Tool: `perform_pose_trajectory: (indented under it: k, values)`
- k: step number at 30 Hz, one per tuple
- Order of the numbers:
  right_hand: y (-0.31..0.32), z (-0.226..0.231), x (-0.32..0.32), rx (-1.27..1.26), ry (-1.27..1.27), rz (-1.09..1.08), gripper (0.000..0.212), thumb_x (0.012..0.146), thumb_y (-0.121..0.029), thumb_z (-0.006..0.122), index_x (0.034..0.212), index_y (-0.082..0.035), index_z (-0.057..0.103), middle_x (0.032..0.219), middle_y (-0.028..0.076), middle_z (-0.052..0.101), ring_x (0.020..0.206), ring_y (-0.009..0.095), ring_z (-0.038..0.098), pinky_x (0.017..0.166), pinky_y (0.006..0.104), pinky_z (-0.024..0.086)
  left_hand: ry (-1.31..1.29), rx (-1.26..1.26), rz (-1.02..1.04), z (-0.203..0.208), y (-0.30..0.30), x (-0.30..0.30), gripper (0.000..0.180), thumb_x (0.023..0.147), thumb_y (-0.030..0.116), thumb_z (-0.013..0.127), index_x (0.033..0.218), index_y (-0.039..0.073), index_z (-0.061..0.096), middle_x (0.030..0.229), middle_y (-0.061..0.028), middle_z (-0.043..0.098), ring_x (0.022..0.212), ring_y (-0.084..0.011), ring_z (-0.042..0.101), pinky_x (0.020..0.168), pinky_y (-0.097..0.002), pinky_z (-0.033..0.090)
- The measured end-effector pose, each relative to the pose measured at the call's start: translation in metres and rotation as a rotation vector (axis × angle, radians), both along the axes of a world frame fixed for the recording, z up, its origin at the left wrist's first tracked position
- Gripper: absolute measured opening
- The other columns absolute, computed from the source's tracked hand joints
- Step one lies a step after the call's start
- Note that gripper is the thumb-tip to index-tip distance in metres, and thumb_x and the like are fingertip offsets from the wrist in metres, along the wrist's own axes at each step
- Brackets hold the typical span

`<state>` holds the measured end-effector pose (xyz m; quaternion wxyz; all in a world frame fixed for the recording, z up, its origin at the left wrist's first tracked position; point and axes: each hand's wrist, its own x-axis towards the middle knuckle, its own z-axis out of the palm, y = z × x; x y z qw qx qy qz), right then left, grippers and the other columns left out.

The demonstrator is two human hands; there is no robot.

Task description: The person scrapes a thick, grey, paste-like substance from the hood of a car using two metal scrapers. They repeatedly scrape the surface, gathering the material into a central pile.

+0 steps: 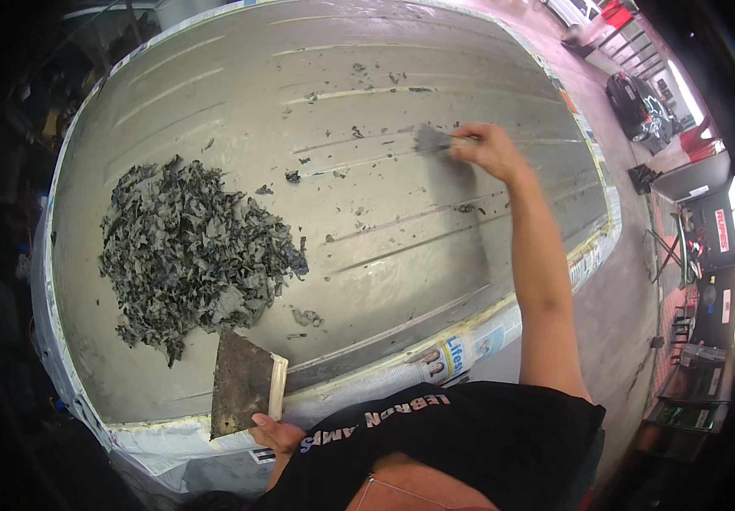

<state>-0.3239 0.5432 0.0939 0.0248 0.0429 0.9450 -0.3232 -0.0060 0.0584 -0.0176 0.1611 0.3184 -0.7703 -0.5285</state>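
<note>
My right hand [488,150] reaches far over a vehicle's ribbed grey roof [401,264]. Its fingers close on a small hand tool with a blurred grey head [429,139]; whether this is a brush or a scraper I cannot tell. Low on the left, at the roof's near edge, my left hand [277,433] grips a flat, brown-stained square plate [241,385] with a pale strip along one side. Just beyond the plate lies a large heap of grey and black paint flakes [201,251]. Scattered flakes [357,132] dot the middle of the roof.
Newspaper and tape [469,345] mask the roof's rim. To the right runs a grey workshop floor [606,289], with a dark car [637,104] farther back. Black panels and equipment [695,370] stand along the right side.
</note>
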Motion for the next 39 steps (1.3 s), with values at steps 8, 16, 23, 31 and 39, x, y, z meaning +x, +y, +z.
perform_pose_trajectory:
  k: [8,16,23,31,39]
  values:
    - [-0.04,0.013,0.008,-0.079,0.191,0.111,0.039,0.081,-0.022,0.081,0.115,-0.004,0.072,0.098,0.007,0.073,0.088,0.018,0.062,0.083,0.033,0.049,0.156,0.084,0.056,0.01,0.011,-0.01,0.085,0.099,0.069,0.04,0.082,-0.011,0.062,0.079,-0.02,0.061,0.074,-0.0271,0.057,0.066,-0.0396,0.046]
    - [0.005,-0.01,0.033,-0.127,0.088,-0.121,0.037,0.081,-0.021,0.082,0.113,-0.004,0.073,0.093,0.005,0.07,0.086,0.014,0.06,0.083,0.0302,0.048,0.188,0.011,-0.025,-0.02,-0.003,0.001,0.08,0.1,0.066,0.039,0.092,-0.01,0.062,0.081,-0.0169,0.061,0.075,-0.0254,0.055,0.069,-0.0383,0.045]
    - [-0.009,-0.005,0.027,-0.111,0.068,-0.137,0.035,0.082,-0.016,0.082,0.113,-0.005,0.073,0.094,0.003,0.07,0.085,0.012,0.059,0.082,0.0283,0.047,0.186,-0.04,0.018,-0.038,-0.01,0.008,0.078,0.101,0.064,0.037,0.093,-0.009,0.062,0.081,-0.0151,0.061,0.074,-0.0246,0.055,0.067,-0.0366,0.043]
    - [-0.009,-0.001,0.012,-0.175,-0.008,-0.042,0.035,0.082,-0.017,0.081,0.114,-0.005,0.073,0.093,0.003,0.071,0.091,0.013,0.06,0.087,0.0304,0.047,0.151,-0.067,-0.024,-0.028,-0.006,0.003,0.081,0.103,0.064,0.033,0.086,-0.009,0.064,0.077,-0.015,0.061,0.071,-0.0245,0.056,0.064,-0.0359,0.043]
    - [-0.047,0.002,0.007,-0.058,0.124,0.066,0.035,0.081,-0.014,0.081,0.112,-0.003,0.071,0.095,0.004,0.069,0.089,0.014,0.059,0.083,0.0302,0.047,0.148,-0.167,-0.018,-0.031,-0.011,0.005,0.082,0.101,0.066,0.033,0.087,-0.008,0.065,0.075,-0.0138,0.061,0.07,-0.0242,0.056,0.065,-0.0363,0.044]
